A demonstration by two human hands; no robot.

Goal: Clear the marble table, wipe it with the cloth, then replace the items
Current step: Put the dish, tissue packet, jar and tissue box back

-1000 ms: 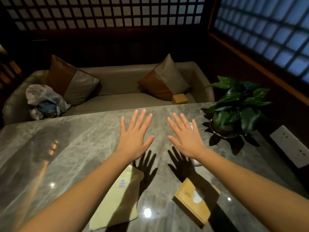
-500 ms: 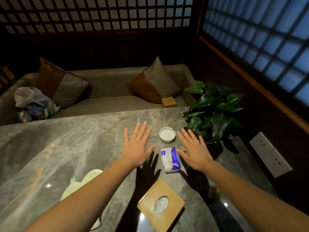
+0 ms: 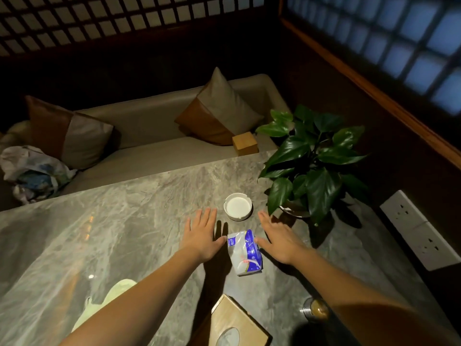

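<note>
Head view shows me both hands spread, empty: tissue pack lies between them, long axis along my fingers, probably touching right thumb.

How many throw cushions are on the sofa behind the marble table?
2. One cushion leans at the sofa's left end beside a crumpled bag; the other cushion leans at the right end, next to a small wooden box.

Left hand and right hand spread flat, flanking tissue packet, marble table, ashtray beyond
</note>
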